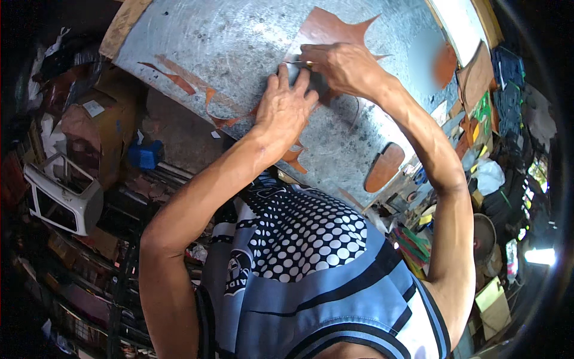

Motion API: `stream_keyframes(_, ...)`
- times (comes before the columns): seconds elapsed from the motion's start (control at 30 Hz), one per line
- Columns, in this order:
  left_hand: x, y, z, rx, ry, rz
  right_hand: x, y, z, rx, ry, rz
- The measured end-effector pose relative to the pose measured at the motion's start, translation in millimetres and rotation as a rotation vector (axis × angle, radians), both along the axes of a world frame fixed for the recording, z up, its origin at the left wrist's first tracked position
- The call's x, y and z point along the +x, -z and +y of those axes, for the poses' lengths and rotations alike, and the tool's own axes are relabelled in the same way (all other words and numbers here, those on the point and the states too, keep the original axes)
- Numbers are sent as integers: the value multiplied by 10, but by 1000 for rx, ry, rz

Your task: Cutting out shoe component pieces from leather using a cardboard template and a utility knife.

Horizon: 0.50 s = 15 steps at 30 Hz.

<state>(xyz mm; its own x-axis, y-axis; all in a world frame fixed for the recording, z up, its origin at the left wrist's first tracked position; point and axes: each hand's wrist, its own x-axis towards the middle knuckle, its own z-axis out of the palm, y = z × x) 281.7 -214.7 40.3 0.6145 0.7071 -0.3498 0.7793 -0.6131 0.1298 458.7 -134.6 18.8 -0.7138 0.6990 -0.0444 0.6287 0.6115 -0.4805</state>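
Observation:
My left hand (286,107) lies flat on the metal-topped table (203,42), fingers stretched out and apart. Beneath its fingertips is a dark grey flat piece, mostly covered by the hands. Just to the right, my right hand (347,67) is closed round a small thin tool with a narrow blade-like tip (293,62), pointing toward the left fingertips. Its handle is hidden in the fist. A brown leather sheet (335,27) with jagged, curved cut edges extends beyond the right hand and partly under it.
Thin brown leather scraps (179,82) lie at the table's left side. A rounded brown cut piece (385,167) rests near the front right edge. Offcuts are heaped (472,137) at the right. A white plastic frame (66,197) and a cardboard box (98,128) stand at the left.

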Motion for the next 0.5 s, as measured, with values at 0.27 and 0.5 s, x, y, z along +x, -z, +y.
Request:
stream_keyframes(0.27, 41, 48, -47, 44, 15, 57, -30, -167, 17, 18, -35, -119)
stream_keyframes(0.5, 42, 21, 18, 10, 31, 95, -62, -134, 505, 155, -317, -131)
